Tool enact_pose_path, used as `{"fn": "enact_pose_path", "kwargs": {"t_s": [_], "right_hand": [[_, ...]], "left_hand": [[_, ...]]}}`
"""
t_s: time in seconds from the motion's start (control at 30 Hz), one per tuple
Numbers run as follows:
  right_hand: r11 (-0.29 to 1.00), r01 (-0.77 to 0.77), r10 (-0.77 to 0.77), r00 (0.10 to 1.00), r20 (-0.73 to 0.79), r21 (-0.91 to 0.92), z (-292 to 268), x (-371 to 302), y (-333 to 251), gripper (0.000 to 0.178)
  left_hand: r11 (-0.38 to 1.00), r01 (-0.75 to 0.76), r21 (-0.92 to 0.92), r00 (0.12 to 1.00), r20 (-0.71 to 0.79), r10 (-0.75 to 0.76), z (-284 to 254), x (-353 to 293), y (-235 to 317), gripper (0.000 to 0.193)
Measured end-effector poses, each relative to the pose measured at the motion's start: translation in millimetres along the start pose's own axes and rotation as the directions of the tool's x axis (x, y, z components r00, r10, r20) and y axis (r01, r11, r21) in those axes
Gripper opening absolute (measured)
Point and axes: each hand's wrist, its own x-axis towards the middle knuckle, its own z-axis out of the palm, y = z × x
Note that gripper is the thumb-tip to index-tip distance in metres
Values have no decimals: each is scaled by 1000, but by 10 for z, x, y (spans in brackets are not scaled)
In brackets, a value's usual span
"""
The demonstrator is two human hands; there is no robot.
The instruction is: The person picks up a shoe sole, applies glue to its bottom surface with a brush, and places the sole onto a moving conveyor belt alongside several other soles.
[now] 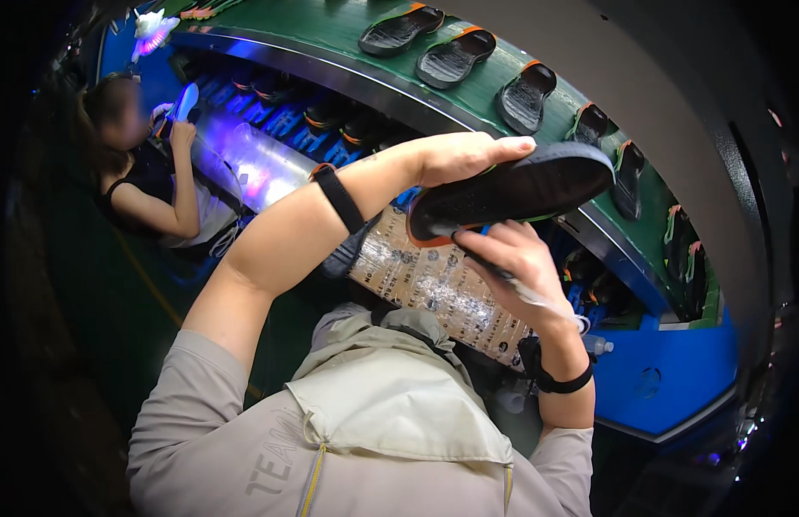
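Observation:
Up in front of me, my left hand (468, 158) grips a dark shoe sole (520, 194) by its near-left edge, thumb along the top rim. The sole is tilted so that its hollow inner face shows, with a greyish rim and orange and green edging. My right hand (524, 263) is closed round a thin dark-handled brush (485, 257). The brush's tip meets the sole's inside at the orange-edged end, beside a pale patch. Part of the brush is hidden by my fingers.
Beyond a metal edge, several similar soles (455, 59) lie on a green conveyor belt (322, 34). More soles stand on a lower rack. Below my hands is a wrapped, brown printed surface (425, 280). At left, a co-worker (149, 172) holds a sole. A plastic bottle (597, 345) lies at right.

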Motion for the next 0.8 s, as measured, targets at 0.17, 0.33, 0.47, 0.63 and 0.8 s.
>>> {"fn": "enact_pose_path", "kwargs": {"t_s": [0.17,0.33,0.47,0.63,0.8], "right_hand": [[994,25,-40,989,139,103,-63,19,-57,40],[996,80,-72,985,159,-43,74,66,-29,38],[983,-36,1,982,189,179,-16,76,-48,36],[987,-56,26,980,196,150,176,87,53,36],[925,-204,142,968,205,322,150,31,123,30]], "left_hand": [[889,68,452,998,-36,-58,30,30,122,78],[919,36,393,999,-35,-24,27,105,21,89],[899,47,435,998,-46,-30,-16,-26,78,87],[994,82,71,994,-79,-76,-240,20,-245,80],[836,-310,-453,945,-239,221,-666,-185,-1231,74]]}}
